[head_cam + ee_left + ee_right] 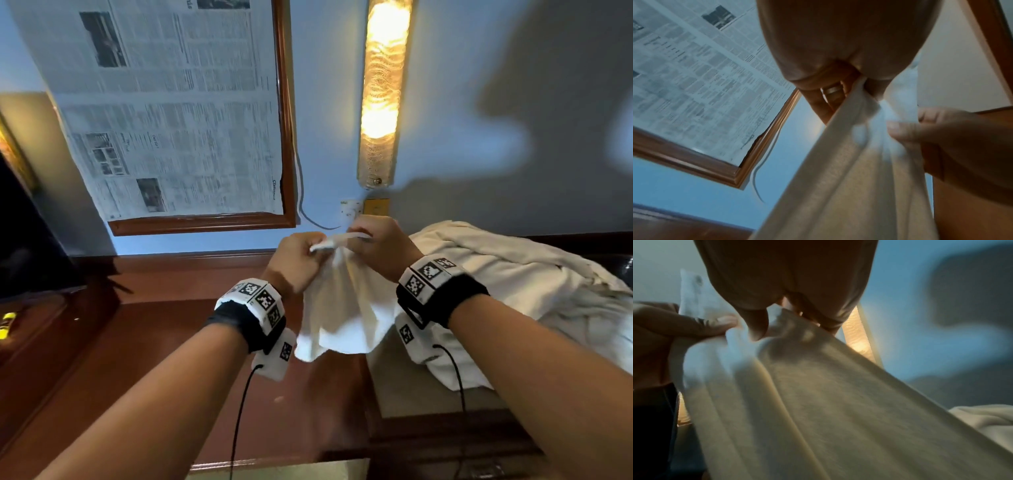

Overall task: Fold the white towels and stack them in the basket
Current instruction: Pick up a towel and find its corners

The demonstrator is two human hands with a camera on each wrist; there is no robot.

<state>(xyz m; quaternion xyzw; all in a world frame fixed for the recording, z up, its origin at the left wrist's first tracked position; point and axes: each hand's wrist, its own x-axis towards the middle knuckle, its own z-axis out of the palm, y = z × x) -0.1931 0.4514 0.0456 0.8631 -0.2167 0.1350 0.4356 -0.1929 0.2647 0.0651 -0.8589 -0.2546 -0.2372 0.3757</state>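
While both arms are raised in front of a blue wall, a person holds one white towel (339,308) up in the air by its top edge. The left hand (296,263) and the right hand (380,246) are close together, almost touching, each with fingers and thumb curled tightly round a bunched piece of the towel's hem. From the wrist views, the left thumb (914,131) presses into the gathered cloth, and the fabric falls away below in long soft folds. The towel hangs free above a reddish-brown wooden counter (171,342), not yet laid flat.

To the person's right, a heap of unfolded white towels (513,284) lies rumpled on the counter against the wall. No basket can be seen in any view. A framed newspaper (171,113) hangs on the wall to the left, and a long glowing wall lamp (382,92) stands upright beside it.

This looks like the very start of folding one towel: the hands seem to be searching along the hem for its corners. The next move would likely call for sliding the hands apart along the edge until the cloth hangs square, then bringing corner to corner. Most of the task appears to remain.
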